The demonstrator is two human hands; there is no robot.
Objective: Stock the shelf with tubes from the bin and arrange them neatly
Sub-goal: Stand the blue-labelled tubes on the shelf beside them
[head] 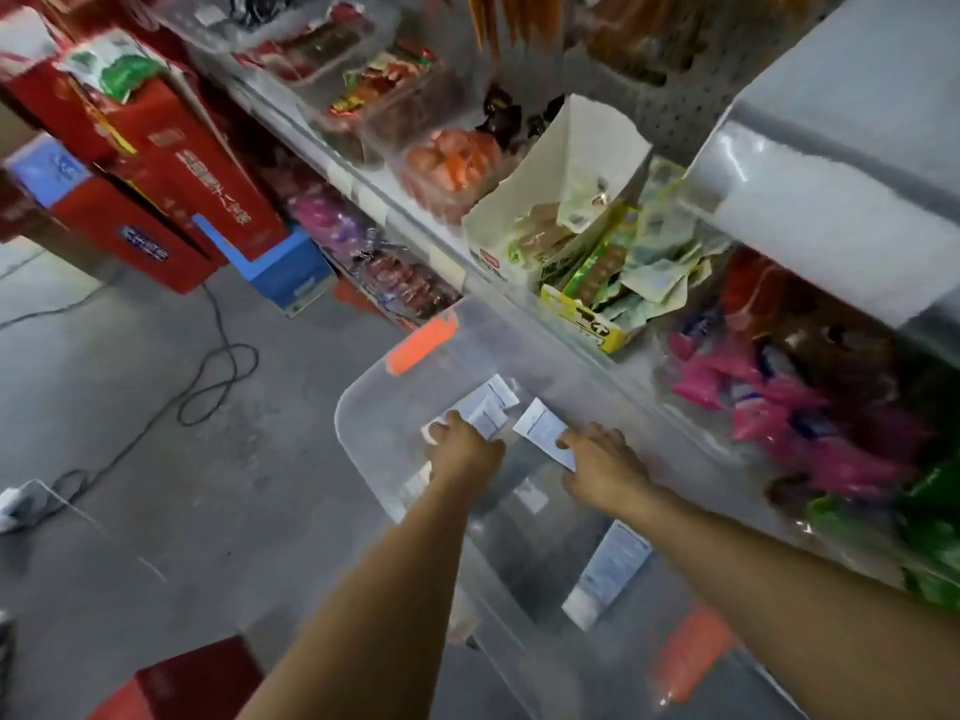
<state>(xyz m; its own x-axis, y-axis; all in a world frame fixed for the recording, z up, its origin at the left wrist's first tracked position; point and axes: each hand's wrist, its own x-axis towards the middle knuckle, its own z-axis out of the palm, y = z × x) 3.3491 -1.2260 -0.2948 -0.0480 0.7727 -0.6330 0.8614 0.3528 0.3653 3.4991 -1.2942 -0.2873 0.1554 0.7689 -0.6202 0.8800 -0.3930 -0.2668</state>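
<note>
Stocking is judged barely begun: inside the clear plastic bin (363, 407) below the shelf (519, 314), a white tube (540, 426) is pinched by the right hand (602, 465), other tubes (491, 407) seem, through blur, gripped by the left hand (462, 449), and a loose tube (610, 569) is left.

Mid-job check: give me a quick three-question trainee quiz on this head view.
1. True or false: the left hand and the right hand both reach into the clear plastic bin.
2. The bin's far latch is: A blue, B orange, C green.
3. Fill in: the right hand pinches a flat white tube; a second white tube lies loose nearer the ____ arm.
Key: 1 true; 2 B; 3 right.
</note>
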